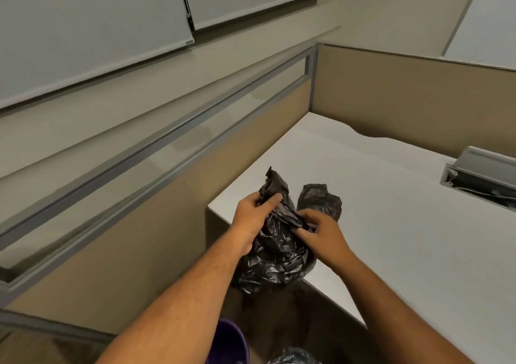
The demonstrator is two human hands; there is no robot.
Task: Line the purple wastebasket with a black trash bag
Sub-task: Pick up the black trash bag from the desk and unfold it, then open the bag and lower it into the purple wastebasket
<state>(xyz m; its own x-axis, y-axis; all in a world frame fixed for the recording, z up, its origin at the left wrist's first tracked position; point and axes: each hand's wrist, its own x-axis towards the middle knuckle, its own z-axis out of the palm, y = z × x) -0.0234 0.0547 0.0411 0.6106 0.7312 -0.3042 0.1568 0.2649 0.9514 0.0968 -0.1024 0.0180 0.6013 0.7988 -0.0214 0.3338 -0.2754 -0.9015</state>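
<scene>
A crumpled black trash bag (pixel 276 254) hangs in the air over the near edge of a white desk (pixel 391 224). My left hand (pixel 251 215) pinches its upper end, which sticks up past my fingers. My right hand (pixel 318 232) grips the bag's other upper part, just right of the left hand. A second bunched piece of black plastic (pixel 321 199) lies on the desk behind my right hand; whether it belongs to the same bag is unclear. The purple wastebasket (pixel 231 344) stands on the floor below, partly hidden by my left forearm.
A beige partition with a glazed strip (pixel 167 140) runs along the left and behind the desk. A grey cable tray with an open lid (pixel 480 173) is set in the desk at right. More black plastic (pixel 293 356) shows at the bottom edge.
</scene>
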